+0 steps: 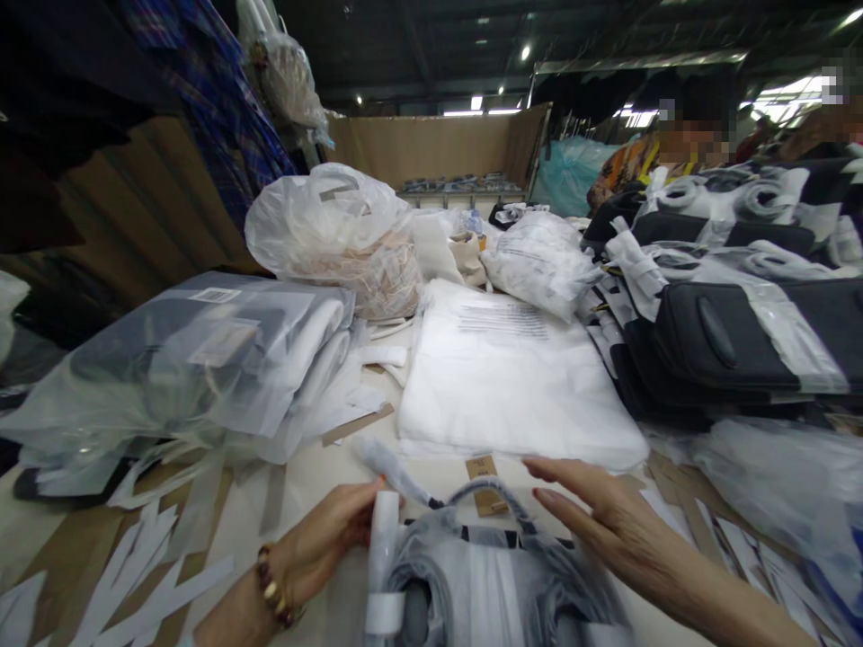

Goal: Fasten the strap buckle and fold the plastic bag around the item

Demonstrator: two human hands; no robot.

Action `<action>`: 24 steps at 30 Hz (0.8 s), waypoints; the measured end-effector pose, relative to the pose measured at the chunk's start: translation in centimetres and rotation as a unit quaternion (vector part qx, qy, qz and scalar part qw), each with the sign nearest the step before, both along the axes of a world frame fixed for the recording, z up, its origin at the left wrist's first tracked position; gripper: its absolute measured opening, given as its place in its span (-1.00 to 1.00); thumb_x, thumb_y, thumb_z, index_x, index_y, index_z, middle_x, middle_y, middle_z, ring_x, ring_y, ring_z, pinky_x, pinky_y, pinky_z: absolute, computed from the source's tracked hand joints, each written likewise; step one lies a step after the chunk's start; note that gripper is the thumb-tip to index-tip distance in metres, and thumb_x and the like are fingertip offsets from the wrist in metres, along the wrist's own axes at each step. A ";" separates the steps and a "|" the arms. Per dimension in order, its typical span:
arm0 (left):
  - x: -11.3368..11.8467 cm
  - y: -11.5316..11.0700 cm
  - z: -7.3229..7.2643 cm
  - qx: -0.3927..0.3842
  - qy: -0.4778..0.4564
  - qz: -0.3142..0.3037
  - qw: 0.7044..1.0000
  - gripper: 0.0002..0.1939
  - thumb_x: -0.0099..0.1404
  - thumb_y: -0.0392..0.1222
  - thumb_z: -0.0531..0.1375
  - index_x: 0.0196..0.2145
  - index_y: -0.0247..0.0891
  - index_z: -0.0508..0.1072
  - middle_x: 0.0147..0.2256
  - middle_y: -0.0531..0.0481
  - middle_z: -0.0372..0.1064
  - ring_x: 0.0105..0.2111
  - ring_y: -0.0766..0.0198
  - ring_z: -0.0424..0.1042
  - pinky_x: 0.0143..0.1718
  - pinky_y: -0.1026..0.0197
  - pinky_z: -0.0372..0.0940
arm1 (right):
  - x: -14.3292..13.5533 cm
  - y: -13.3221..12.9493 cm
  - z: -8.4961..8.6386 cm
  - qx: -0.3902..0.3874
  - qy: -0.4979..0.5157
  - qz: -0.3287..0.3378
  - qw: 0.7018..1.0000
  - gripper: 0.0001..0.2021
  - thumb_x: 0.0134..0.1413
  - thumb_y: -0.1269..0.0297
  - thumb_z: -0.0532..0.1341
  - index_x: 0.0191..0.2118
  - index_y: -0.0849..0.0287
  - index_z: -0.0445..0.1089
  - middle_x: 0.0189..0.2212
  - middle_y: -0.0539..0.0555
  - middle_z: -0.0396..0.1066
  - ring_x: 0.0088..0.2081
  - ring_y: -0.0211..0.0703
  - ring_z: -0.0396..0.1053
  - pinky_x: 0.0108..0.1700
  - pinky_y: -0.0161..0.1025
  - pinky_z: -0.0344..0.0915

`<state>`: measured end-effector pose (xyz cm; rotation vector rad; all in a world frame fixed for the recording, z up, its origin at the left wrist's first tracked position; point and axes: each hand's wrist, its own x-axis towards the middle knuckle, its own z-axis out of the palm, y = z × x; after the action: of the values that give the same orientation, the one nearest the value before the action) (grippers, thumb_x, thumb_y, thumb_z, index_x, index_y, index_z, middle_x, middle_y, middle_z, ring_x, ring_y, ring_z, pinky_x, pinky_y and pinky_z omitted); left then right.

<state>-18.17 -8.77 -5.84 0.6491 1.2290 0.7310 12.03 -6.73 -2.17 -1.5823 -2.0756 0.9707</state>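
A black bag point(485, 584), padded and wrapped in white and clear packing film, stands at the bottom middle in front of me. Its looped carry handle point(495, 485) rises at the back, with a brown card tag point(483, 469) behind it. At the bag's left side my left hand point(330, 535), wearing a bead bracelet, has its fingers curled in against a white-wrapped strap end point(384, 539); its fingertips are partly hidden there. My right hand point(600, 517) hovers by the right of the handle, fingers stretched out and apart, holding nothing.
Behind the bag lies a stack of white printed plastic bags point(512, 377). Wrapped black bags point(748, 323) are piled on the right, a clear-bagged item point(202, 350) on the left. White paper strips point(135, 575) litter the left. A co-worker point(688, 148) is at the back right.
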 end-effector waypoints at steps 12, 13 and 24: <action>2.1 6.8 1.1 0.044 -0.019 -0.303 0.952 -0.45 -0.16 -0.13 0.41 -0.14 -0.24 0.50 -0.38 0.01 0.46 -0.46 0.35 0.32 -0.40 0.36 0.21 | -3.7 2.0 0.0 -0.051 -0.091 0.145 0.984 -0.77 0.12 0.31 0.05 -0.34 0.16 0.46 -0.54 0.01 0.41 -0.51 -0.25 0.27 -0.45 -0.35 0.05; 2.6 7.2 1.1 0.043 -0.004 -0.335 0.941 -0.46 -0.16 -0.13 0.41 -0.15 -0.21 0.50 -0.42 0.03 0.45 -0.47 0.35 0.31 -0.42 0.36 0.20 | -3.7 1.9 0.0 -0.047 -0.084 0.143 0.985 -0.77 0.11 0.30 0.05 -0.34 0.15 0.47 -0.53 0.01 0.42 -0.50 -0.25 0.28 -0.44 -0.35 0.06; 4.7 8.5 0.5 0.011 -0.002 -0.401 0.916 -0.41 -0.35 -0.12 0.49 -0.26 -0.26 0.54 -0.45 0.05 0.45 -0.45 0.32 0.34 -0.38 0.34 0.24 | -3.1 1.7 -1.1 -0.043 -0.026 0.115 0.992 -0.79 0.07 0.28 0.08 -0.37 0.15 0.46 -0.54 -0.01 0.38 -0.48 -0.26 0.26 -0.43 -0.35 0.04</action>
<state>-13.50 -0.29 -5.29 1.0734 0.8326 0.0529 8.89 -5.06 -3.29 -1.4463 -2.3204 1.1212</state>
